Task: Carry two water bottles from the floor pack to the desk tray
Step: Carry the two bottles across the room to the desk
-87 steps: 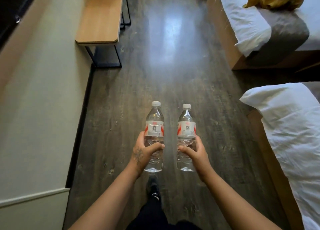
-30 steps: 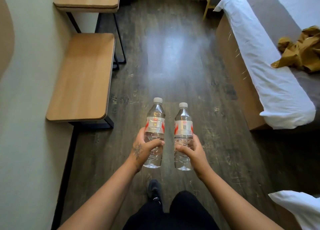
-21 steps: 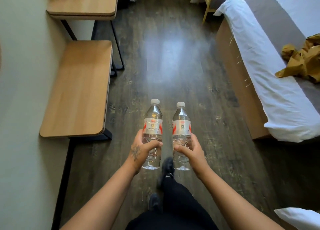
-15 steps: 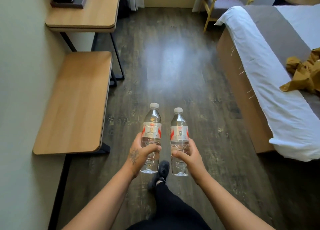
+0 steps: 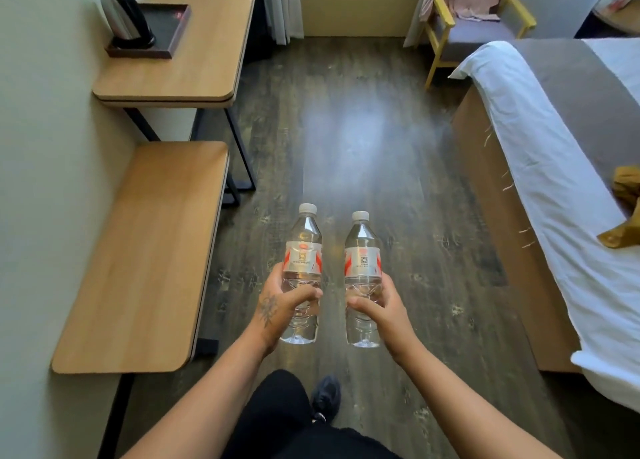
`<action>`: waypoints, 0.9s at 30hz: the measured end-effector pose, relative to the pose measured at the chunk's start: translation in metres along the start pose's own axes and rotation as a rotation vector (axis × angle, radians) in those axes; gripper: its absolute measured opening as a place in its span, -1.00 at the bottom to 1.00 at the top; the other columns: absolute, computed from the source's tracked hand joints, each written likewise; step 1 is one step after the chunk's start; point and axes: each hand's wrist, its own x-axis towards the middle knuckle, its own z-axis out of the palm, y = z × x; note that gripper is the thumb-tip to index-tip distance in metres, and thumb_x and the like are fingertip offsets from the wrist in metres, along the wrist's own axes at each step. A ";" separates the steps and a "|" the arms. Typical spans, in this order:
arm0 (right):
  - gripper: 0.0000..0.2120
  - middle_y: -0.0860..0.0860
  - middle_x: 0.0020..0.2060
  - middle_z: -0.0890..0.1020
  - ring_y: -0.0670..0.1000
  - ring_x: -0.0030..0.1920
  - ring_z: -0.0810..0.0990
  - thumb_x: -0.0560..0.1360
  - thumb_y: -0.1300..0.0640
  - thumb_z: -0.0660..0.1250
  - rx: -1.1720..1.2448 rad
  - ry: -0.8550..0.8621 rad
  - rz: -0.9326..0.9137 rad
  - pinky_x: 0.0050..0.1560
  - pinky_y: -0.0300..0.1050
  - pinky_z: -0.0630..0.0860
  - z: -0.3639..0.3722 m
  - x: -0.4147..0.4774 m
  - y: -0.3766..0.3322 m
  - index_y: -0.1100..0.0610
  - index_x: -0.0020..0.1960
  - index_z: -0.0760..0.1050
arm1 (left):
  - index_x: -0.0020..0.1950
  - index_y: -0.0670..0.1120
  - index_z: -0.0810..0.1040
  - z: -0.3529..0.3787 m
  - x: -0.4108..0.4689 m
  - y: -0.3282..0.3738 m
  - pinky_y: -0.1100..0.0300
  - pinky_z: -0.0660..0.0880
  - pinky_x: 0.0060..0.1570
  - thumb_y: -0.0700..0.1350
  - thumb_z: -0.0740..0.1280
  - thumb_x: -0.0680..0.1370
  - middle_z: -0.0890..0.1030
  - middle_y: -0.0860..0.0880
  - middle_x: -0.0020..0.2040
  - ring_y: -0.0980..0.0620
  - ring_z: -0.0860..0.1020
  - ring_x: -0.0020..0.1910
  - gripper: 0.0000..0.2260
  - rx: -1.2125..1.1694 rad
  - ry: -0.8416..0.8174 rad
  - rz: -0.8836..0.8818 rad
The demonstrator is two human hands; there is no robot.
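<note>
My left hand [image 5: 277,303] grips a clear water bottle [image 5: 303,247] with a white cap and a red-and-white label. A second bottle of the same kind [image 5: 362,251] is held upright in my right hand [image 5: 381,308]. Both bottles hang side by side over the dark wood floor, in front of my body. The desk [image 5: 194,57] stands far left against the wall. On it lies a dark tray [image 5: 173,33] holding a steel kettle [image 5: 121,12] in its near-left part.
A low wooden bench [image 5: 145,251] runs along the left wall, just before the desk. A bed [image 5: 554,168] with white sheets fills the right side, a mustard cloth [image 5: 627,213] on it. A yellow-framed chair [image 5: 474,26] stands at the far end.
I have walked forward along the floor with both bottles held the same way. The bench has slid closer and the desk, tray and kettle have come into view.
</note>
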 end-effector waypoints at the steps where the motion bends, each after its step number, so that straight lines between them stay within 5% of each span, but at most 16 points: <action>1: -0.24 -0.15 0.11 0.74 -0.11 0.11 0.74 0.25 -0.08 0.58 0.001 0.000 -0.001 -0.01 -0.31 0.63 -0.001 0.011 -0.005 -0.05 0.40 0.41 | 0.40 -0.04 0.57 0.000 0.009 0.006 -0.23 0.60 0.38 0.07 0.58 0.19 0.75 -0.13 0.24 -0.15 0.71 0.26 -0.23 0.001 0.005 -0.002; 10: -0.20 -0.07 0.13 0.73 -0.09 0.14 0.73 0.25 -0.06 0.58 -0.007 0.004 -0.010 0.01 -0.29 0.63 0.001 0.119 -0.041 0.00 0.44 0.41 | 0.37 -0.01 0.58 -0.005 0.114 0.055 -0.33 0.58 0.39 0.06 0.58 0.19 0.76 -0.13 0.21 -0.18 0.71 0.25 -0.27 -0.012 0.002 -0.035; 20: -0.19 -0.13 0.19 0.71 -0.08 0.18 0.72 0.27 -0.08 0.59 -0.005 0.058 0.030 0.07 -0.27 0.63 0.019 0.257 -0.098 0.01 0.46 0.41 | 0.36 0.00 0.58 -0.025 0.258 0.142 -0.10 0.64 0.29 0.08 0.57 0.17 0.76 -0.09 0.20 -0.12 0.71 0.24 -0.25 -0.006 -0.052 -0.031; 27: -0.19 0.04 0.19 0.72 0.04 0.19 0.72 0.26 -0.08 0.59 0.045 0.099 0.036 0.07 -0.12 0.66 0.027 0.351 -0.135 0.06 0.45 0.42 | 0.40 -0.01 0.56 -0.036 0.346 0.197 -0.13 0.62 0.30 0.09 0.56 0.19 0.75 -0.11 0.23 -0.14 0.70 0.25 -0.23 -0.009 -0.058 -0.040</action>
